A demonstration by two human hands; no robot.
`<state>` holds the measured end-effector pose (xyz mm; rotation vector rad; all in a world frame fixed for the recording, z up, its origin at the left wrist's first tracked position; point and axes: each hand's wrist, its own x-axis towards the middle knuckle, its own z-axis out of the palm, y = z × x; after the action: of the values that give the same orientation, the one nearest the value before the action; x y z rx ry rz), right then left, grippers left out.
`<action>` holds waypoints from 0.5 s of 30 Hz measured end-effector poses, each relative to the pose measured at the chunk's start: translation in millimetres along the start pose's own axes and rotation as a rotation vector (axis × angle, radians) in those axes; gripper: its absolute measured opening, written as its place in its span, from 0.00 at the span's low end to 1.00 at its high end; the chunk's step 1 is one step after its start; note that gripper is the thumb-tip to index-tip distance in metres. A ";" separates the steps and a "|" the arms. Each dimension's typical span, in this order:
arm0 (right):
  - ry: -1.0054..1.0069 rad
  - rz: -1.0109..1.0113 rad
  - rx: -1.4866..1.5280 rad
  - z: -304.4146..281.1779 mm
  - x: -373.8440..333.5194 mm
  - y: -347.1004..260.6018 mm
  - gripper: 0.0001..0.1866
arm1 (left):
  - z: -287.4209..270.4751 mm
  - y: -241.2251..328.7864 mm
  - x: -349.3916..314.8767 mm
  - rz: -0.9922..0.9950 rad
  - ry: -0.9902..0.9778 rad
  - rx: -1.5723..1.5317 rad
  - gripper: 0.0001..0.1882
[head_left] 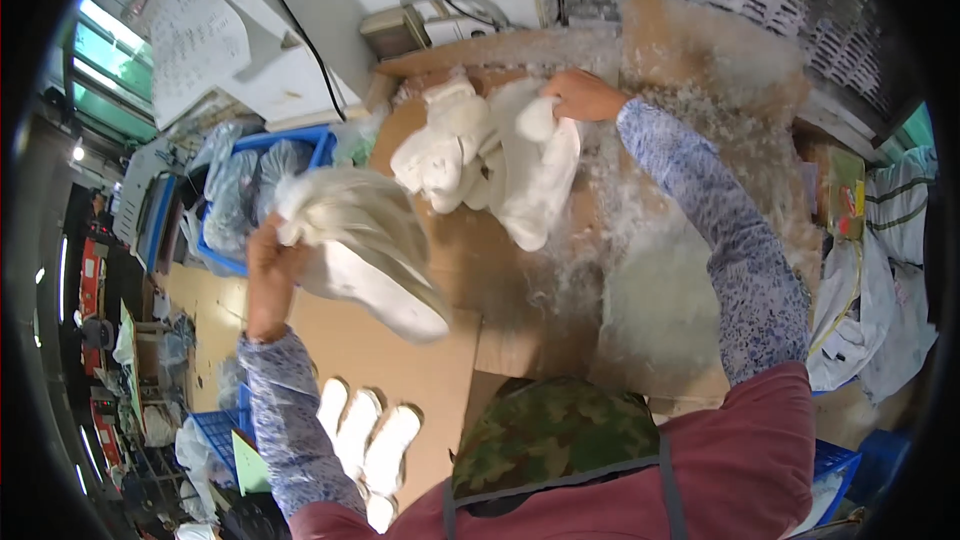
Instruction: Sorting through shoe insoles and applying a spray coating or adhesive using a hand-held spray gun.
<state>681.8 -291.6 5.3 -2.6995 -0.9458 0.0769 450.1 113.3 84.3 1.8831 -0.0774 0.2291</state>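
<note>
My left hand (268, 280) is closed around the end of a bunch of white, soft sole-shaped pieces (365, 230), held above the cardboard on the left. They hang toward the right and are somewhat blurred. At the far side, my right hand (590, 97) grips the upper edge of a long white sole-shaped piece (535, 180). Beside that piece, on its left, sits a crumpled heap of similar white pieces (450, 150). Several white insoles (390, 445) lie in a group near my left forearm.
Loose white fluff (670, 170) covers the right side of the work surface. A blue crate (325, 145) with plastic bags stands at the back left. White sacks (870, 290) are at the far right. A black cable (300, 35) hangs by the back wall, above a cardboard sheet (440, 360).
</note>
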 end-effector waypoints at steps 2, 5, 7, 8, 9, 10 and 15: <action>0.294 0.083 1.332 -8.6 0.4 -29.9 0.16 | 11.0 15.7 -4.0 0.034 -0.082 0.139 0.21; 0.354 0.064 0.856 -3.5 9.5 9.0 0.16 | 26.1 28.9 -4.9 0.013 -0.190 0.013 0.23; 0.388 0.011 0.923 -12.1 21.7 -5.2 0.17 | 29.1 39.3 -4.3 0.055 -0.220 0.054 0.24; 0.382 -0.019 0.919 -22.4 20.4 -16.2 0.17 | 33.1 45.5 -8.7 0.073 -0.262 0.085 0.24; 0.294 0.025 0.937 -29.2 18.5 -29.6 0.17 | 34.8 52.5 -14.8 0.035 -0.237 0.079 0.22; 0.215 0.082 0.943 -36.2 16.4 -32.8 0.18 | 31.7 53.4 -12.8 0.046 -0.228 0.081 0.22; 0.145 -0.127 1.075 -50.1 4.4 -95.4 0.16 | 29.4 54.6 -1.8 0.131 -0.339 0.180 0.26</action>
<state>634.6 -229.9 80.1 -1.6298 -0.7192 0.2694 442.7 68.0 126.0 2.0836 -0.4233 0.0028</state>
